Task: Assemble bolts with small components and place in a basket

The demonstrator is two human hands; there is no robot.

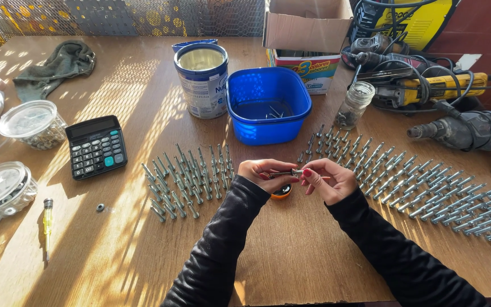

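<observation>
Here we pinch one bolt (284,174) between both hands, left hand (261,174) and right hand (329,179), above the table's (291,256) near middle. It looks stiff, light, smooth metal; best gripped at the ends. Bolt rows (188,179) crowd left and right; nearer us lies open wood.

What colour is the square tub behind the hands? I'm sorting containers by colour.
Bright blue; the tub shows best in the head view, its only view.

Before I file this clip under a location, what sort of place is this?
Probably a workshop bench: power drills lie on the wooden table, and rows of bolts flank both hands working one bolt.
</observation>
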